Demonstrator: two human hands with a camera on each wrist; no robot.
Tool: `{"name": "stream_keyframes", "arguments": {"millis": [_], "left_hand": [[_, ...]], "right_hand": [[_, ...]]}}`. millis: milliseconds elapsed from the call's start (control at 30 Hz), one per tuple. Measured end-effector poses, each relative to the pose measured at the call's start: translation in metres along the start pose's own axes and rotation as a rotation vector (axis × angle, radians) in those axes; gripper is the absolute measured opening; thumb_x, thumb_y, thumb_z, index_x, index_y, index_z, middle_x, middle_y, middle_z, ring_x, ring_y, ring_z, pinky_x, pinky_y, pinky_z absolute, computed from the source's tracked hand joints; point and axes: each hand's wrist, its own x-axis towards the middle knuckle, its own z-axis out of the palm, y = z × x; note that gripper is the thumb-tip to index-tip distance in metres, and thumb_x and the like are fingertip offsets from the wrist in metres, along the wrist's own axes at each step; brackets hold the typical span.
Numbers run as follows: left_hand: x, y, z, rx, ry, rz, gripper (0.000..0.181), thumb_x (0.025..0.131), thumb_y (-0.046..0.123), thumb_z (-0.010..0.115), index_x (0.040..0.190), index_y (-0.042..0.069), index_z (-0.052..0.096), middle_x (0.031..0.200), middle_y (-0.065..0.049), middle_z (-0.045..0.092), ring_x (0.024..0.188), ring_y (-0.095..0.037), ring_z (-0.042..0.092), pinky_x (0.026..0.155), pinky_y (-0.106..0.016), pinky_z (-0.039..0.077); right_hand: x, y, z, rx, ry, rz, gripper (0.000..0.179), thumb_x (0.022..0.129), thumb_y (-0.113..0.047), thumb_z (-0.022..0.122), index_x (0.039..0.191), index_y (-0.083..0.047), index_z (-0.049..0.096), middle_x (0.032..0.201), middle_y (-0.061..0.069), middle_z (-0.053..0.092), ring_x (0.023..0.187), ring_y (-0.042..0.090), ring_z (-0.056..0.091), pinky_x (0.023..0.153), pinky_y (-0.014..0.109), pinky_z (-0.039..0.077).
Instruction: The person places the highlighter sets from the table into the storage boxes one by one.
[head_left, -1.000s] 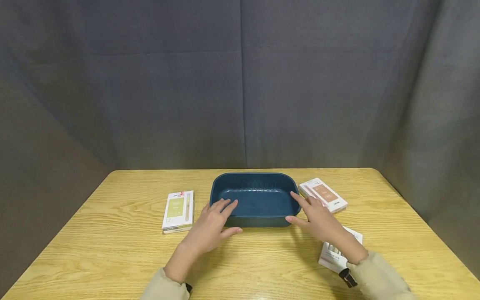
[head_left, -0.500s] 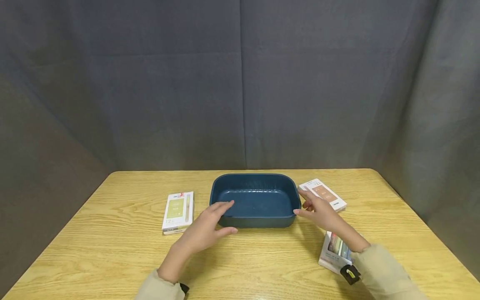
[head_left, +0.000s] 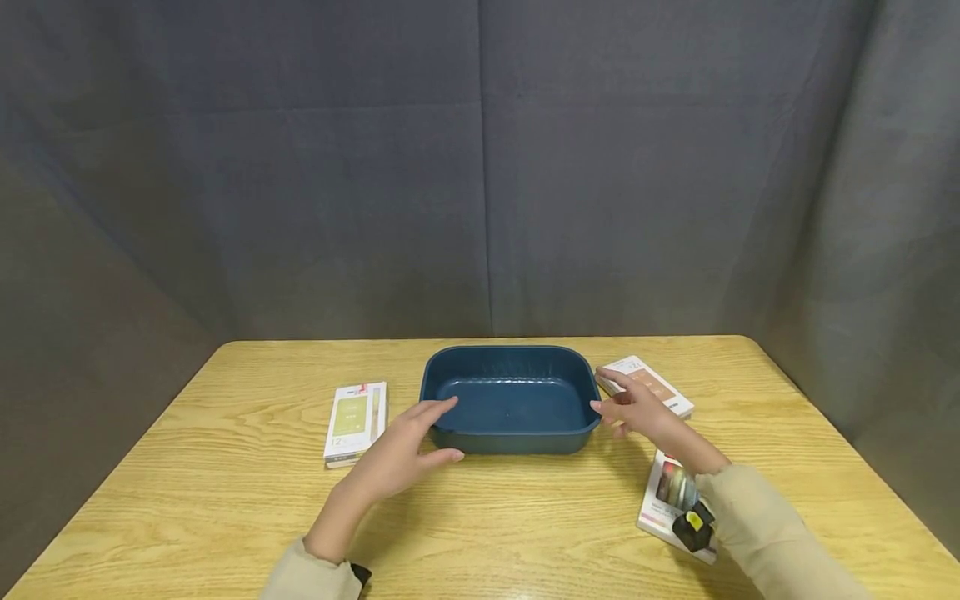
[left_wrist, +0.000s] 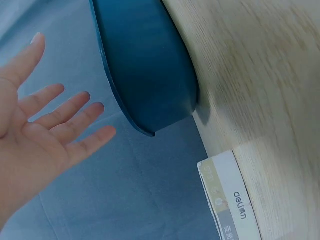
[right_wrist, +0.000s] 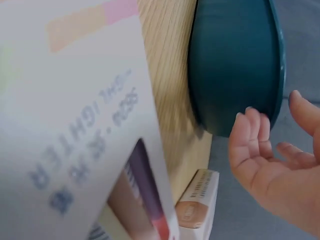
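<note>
A dark blue rectangular bin (head_left: 510,444) with rounded corners stands on the wooden table, nothing inside it. My left hand (head_left: 396,457) hovers at its left front corner, fingers spread and straight; the left wrist view shows the palm apart from the bin's wall. At the bin's right end is my right hand (head_left: 639,414), thumb near the rim and fingers loosely bent by the outer wall; whether they touch it I cannot tell. Beneath the right wrist lies a white highlighter box (right_wrist: 75,100) with a window showing coloured pens, partly hidden by the sleeve and wrist strap.
Left of the bin lies a white box with a yellow-green panel (head_left: 351,417). Another white box with an orange panel (head_left: 654,385) lies right of the bin, partly behind my right hand. Grey curtains (head_left: 360,208) stand behind the table and along both sides.
My left hand has drawn back a little to the left. My right hand has shifted right from over the bin's corner to its outer side, fingers more bent. Bin and boxes stay put.
</note>
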Motion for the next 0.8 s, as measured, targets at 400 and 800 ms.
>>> {"name": "stream_keyframes", "arguments": {"millis": [400,800], "left_hand": [[-0.005,-0.010,-0.007,-0.031,0.052,-0.035,0.061,0.078,0.021,0.070,0.132,0.007,0.045,0.129,-0.013,0.045,0.121,-0.032,0.037,0.094,-0.048,0.033],[-0.011,-0.036,-0.013,-0.170,0.127,-0.008,0.058,0.075,0.012,0.072,0.127,0.002,0.048,0.124,-0.013,0.050,0.112,-0.028,0.046,0.086,-0.045,0.041]], "right_hand": [[0.006,0.003,0.000,0.203,-0.091,0.051,0.061,0.092,-0.001,0.045,0.140,0.006,0.009,0.069,0.006,0.049,0.059,0.014,0.047,0.057,0.029,0.043],[0.008,0.005,0.001,0.251,-0.109,0.070,0.059,0.094,-0.001,0.041,0.141,0.003,0.006,0.073,0.009,0.043,0.061,0.013,0.046,0.060,0.028,0.046]]}}
